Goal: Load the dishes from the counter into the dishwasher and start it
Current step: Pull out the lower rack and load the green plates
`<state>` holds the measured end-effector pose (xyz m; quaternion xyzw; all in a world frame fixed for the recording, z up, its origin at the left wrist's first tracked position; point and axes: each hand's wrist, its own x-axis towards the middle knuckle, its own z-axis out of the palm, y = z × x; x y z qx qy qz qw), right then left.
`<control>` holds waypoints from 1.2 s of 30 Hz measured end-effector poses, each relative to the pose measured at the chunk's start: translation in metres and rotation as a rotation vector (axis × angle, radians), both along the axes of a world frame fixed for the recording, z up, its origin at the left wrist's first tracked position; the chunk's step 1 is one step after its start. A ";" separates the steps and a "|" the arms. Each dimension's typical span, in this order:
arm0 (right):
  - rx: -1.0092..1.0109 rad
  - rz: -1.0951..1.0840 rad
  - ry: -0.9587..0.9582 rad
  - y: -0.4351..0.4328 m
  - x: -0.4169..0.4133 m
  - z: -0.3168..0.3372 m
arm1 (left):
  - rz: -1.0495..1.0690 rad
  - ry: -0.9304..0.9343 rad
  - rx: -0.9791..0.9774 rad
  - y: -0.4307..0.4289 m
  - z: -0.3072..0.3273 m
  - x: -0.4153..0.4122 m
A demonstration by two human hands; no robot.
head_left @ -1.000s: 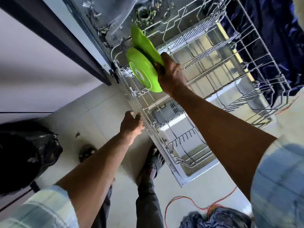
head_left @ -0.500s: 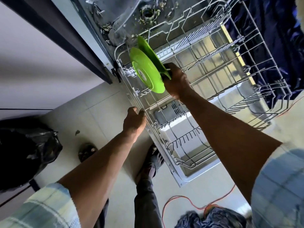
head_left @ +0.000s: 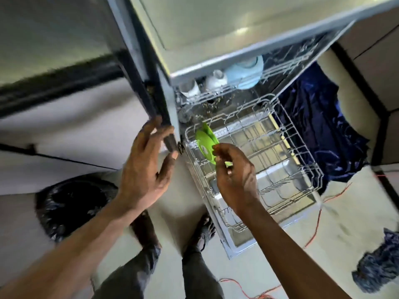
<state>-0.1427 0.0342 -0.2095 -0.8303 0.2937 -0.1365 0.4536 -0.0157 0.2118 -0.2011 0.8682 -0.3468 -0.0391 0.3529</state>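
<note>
Two green plates (head_left: 204, 143) stand on edge at the back left of the pulled-out lower rack (head_left: 280, 160) of the open dishwasher. My right hand (head_left: 235, 175) hovers just in front of them with its fingers loosely curled and nothing gripped; it covers the plates' lower right edge. My left hand (head_left: 149, 165) is spread flat beside the dishwasher's left frame, fingertips by the dark cabinet edge (head_left: 138, 87). In the upper rack sit two white cups (head_left: 213, 82) and a light blue bowl (head_left: 246, 74).
The dishwasher door (head_left: 237, 242) lies open toward my feet. A black bag (head_left: 71, 203) sits on the floor at left. Dark blue cloth (head_left: 319, 130) lies right of the rack, an orange cable (head_left: 317, 225) runs across the floor, and another cloth (head_left: 380, 266) lies at far right.
My right hand let go of the green plate, which now stands in the rack. My left hand left the rack's rim and rose, spread out. The view pulled back and upward.
</note>
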 end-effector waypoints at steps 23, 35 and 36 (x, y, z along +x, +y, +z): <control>-0.004 0.746 0.104 0.264 0.269 0.248 | 0.948 -0.025 0.248 0.416 0.157 0.226; -0.201 0.994 0.330 0.398 0.475 0.217 | 1.067 -0.034 0.398 0.444 0.127 0.237; -0.225 0.991 0.318 0.419 0.496 0.214 | 1.069 -0.032 0.395 0.445 0.127 0.237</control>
